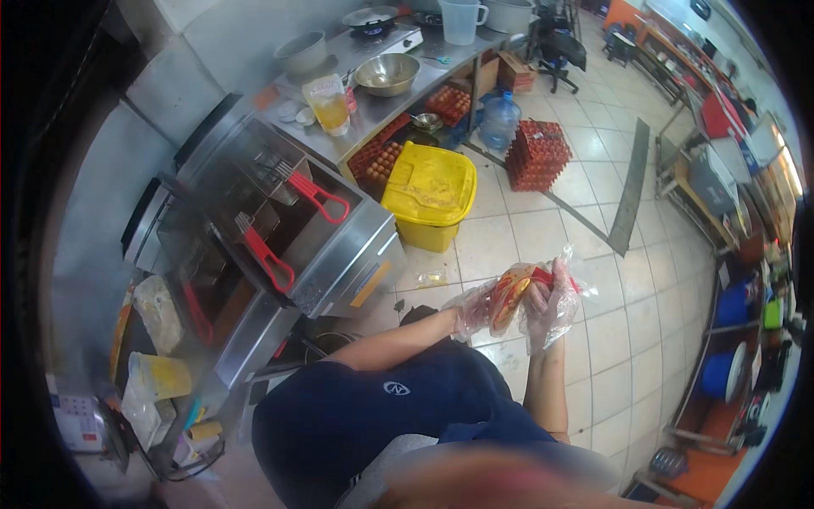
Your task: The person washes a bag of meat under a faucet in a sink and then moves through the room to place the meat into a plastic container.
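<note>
Both hands wear clear plastic gloves and are together in front of the body, over the tiled floor. My left hand (475, 310) grips the left side of a food item in a red-printed clear wrapper (509, 296), with golden-brown food showing. My right hand (552, 302) holds the wrapper's right end, where a red part shows between the fingers and crinkled clear plastic sticks out past them. The gloves' glare and folds hide some of the fingertips.
At left stand steel deep fryers (346, 254) with red-handled baskets (267, 261). Beyond the hands are a lidded yellow bin (429, 184), stacked red egg trays (539, 156), a water jug (501, 121) and a steel table (356, 137) bearing a metal bowl (388, 73). Shelving (706, 382) lines the right.
</note>
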`<state>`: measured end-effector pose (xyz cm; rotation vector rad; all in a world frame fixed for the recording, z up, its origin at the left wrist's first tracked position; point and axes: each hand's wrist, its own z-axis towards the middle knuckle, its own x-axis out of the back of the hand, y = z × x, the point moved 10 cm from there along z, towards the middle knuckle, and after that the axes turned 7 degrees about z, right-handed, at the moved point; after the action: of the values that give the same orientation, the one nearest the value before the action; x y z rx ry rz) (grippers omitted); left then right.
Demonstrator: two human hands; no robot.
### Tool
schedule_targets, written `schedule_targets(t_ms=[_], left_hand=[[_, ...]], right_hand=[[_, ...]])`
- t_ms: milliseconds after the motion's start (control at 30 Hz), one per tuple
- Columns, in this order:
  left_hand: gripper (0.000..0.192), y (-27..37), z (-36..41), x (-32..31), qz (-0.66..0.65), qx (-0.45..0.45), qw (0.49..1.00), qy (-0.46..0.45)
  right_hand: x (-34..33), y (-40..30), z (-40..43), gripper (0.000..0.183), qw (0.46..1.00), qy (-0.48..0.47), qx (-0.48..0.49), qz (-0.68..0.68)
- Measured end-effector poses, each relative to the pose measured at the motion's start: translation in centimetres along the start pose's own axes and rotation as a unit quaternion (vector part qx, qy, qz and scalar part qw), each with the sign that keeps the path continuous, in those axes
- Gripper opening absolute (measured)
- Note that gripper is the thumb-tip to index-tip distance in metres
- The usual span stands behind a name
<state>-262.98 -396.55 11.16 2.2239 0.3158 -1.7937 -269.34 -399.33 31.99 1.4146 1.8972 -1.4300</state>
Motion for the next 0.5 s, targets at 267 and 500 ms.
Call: schedule_targets(t_ms=[267, 500], left_hand=[[0.048, 15.2, 2.8, 0.2, 0.244, -0.094, 0.933, 0.247], [0.063, 27.2, 4.3, -2.4, 0.512, -0.255, 0.778, 0.259]], right_hand=[[-5.2, -0.1, 12.9, 0.025, 0.997, -0.004, -0.045, -0.063], [-9.8, 0.4, 21.9, 0.029, 0.991, 0.022, -0.055, -0.121]])
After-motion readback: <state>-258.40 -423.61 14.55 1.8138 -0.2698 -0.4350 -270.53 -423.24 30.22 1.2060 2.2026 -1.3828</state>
